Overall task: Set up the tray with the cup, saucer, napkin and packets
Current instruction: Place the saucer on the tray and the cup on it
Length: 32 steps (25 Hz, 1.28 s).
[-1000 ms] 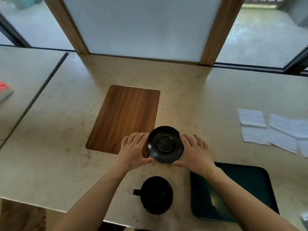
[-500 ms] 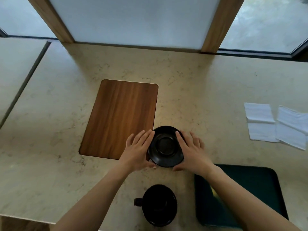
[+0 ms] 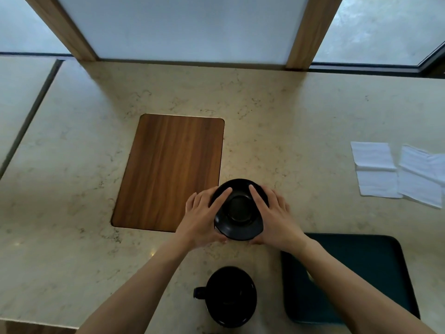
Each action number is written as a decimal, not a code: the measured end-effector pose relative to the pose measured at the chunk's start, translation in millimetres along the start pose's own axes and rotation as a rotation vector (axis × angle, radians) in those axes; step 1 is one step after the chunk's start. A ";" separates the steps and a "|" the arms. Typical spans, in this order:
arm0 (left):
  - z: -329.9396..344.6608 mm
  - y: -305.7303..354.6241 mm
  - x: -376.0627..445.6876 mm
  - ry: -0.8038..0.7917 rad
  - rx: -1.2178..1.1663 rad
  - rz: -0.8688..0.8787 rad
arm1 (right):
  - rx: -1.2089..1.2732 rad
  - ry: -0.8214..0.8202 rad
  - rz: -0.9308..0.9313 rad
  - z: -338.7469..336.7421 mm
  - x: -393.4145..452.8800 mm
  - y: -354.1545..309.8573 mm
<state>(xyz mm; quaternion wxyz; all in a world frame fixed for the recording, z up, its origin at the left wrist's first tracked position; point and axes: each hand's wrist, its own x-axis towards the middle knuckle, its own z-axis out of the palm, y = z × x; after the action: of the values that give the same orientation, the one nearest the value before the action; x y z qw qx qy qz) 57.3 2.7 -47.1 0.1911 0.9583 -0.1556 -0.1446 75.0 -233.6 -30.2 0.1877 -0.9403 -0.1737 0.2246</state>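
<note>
A black saucer [image 3: 239, 210] sits at the middle of the marble counter, just right of the wooden tray [image 3: 168, 169]. My left hand [image 3: 204, 215] grips its left rim and my right hand [image 3: 274, 216] grips its right rim, fingers lying over the edge. The black cup [image 3: 231, 296] stands near the front edge, below the saucer, handle pointing left. White napkins [image 3: 375, 173] lie flat at the far right. No packets are in view.
A dark green tray [image 3: 375, 266] lies at the front right, partly under my right forearm. A wood-framed window wall runs along the back of the counter [image 3: 289, 116]. A second counter section [image 3: 21, 97] adjoins at the left across a dark seam.
Both hands have closed in over the saucer's rim, fingers now reaching further onto it. The camera has tilted down a little, so the whole scene sits higher in the frame.
</note>
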 end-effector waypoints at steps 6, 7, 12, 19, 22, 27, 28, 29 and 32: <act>-14.2 33.7 2.5 0.052 -0.006 0.041 | -0.005 0.070 -0.002 -25.3 -26.4 11.8; -17.1 42.5 3.0 0.048 -0.019 0.046 | -0.014 0.082 0.004 -30.3 -33.3 15.0; -21.3 92.5 1.1 0.054 -0.021 0.071 | -0.026 0.119 0.027 -52.9 -75.9 36.8; 10.1 165.3 -8.5 0.030 -0.020 0.056 | -0.036 0.105 0.045 -59.2 -139.4 83.8; 33.2 187.3 -17.8 -0.006 -0.023 0.018 | -0.077 0.063 0.070 -46.8 -158.6 104.2; 62.8 204.9 -40.7 -0.060 -0.029 -0.042 | -0.080 0.014 0.058 -19.5 -179.9 119.4; 66.5 207.2 -44.9 -0.068 -0.019 -0.060 | -0.074 0.013 0.054 -15.5 -182.1 120.6; 69.3 209.2 -48.3 -0.075 -0.010 -0.079 | -0.067 0.008 0.051 -12.0 -183.9 121.2; 74.4 213.2 -55.2 -0.089 -0.004 -0.128 | -0.057 -0.001 0.042 -5.4 -186.7 121.5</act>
<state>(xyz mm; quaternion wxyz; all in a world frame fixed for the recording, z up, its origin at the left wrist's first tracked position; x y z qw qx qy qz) -69.8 -188.9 -13.2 0.1764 0.9585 -0.1021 -0.1992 -49.5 -417.5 -11.4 0.1561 -0.9486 -0.1605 0.2237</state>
